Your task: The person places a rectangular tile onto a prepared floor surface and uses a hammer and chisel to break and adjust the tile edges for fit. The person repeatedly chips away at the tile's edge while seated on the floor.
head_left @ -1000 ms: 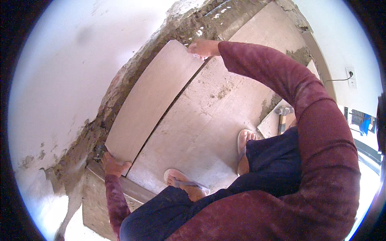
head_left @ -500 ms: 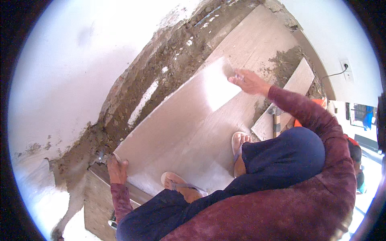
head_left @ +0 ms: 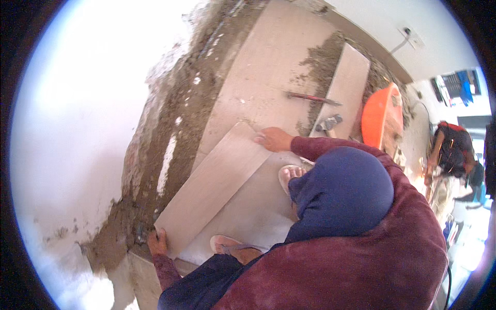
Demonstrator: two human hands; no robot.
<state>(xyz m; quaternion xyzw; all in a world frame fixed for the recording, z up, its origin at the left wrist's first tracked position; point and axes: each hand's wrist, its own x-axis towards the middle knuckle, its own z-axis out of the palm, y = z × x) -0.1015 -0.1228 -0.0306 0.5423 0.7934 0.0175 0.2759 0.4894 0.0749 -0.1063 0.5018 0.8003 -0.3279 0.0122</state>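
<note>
Long beige tile (head_left: 214, 188) slants across centre-left of frame. Left hand (head_left: 158, 242), lower left: partly curled, gripping tile's lower end. Right hand (head_left: 275, 139), centre: partly closed, holding tile's upper end; fingers beneath not visible. Earth strip (head_left: 202, 106) runs upper left of tile; orange tub (head_left: 374, 119) stands upper right.

Tile (head_left: 214, 188): ceramic-looking, matt, smooth face. Floor (head_left: 263, 57): similar matt finish, dusty look. Earth strip (head_left: 194, 111): rough, crumbly, dull. Wall (head_left: 72, 139): mostly smooth, painted look; lower edge broken and coarse. Tub (head_left: 376, 114): smooth plastic. Sweater (head_left: 341, 268): soft matt cloth, dust-marked. Trousers (head_left: 341, 191): matt cloth, creased.
</note>
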